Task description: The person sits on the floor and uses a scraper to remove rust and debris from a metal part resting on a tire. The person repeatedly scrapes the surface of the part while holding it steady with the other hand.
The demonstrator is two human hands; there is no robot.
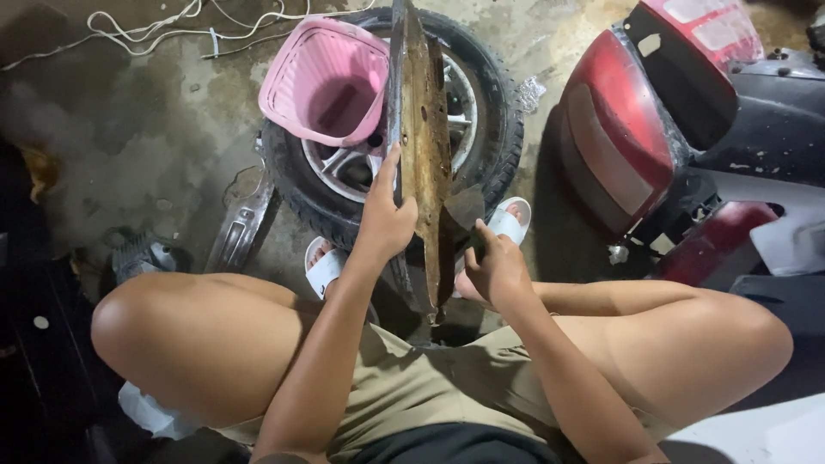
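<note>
Rusty metal strip (pixel 423 155) stands upright in our left hand (pixel 385 225), our right hand (pixel 494 271) gripping a scraper (pixel 465 209) against it, rust covering most of its face.

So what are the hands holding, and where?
The left hand grips the long rusty metal strip at its left edge. The right hand holds a small dark scraper by its handle.

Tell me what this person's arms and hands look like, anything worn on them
Both arms are bare along all of their visible length: no sleeves show. The left hand and the right hand wear no gloves, and no rings, watch or bracelet can be seen on either. The forearms are slim. Below them show khaki shorts and white slide sandals.
</note>
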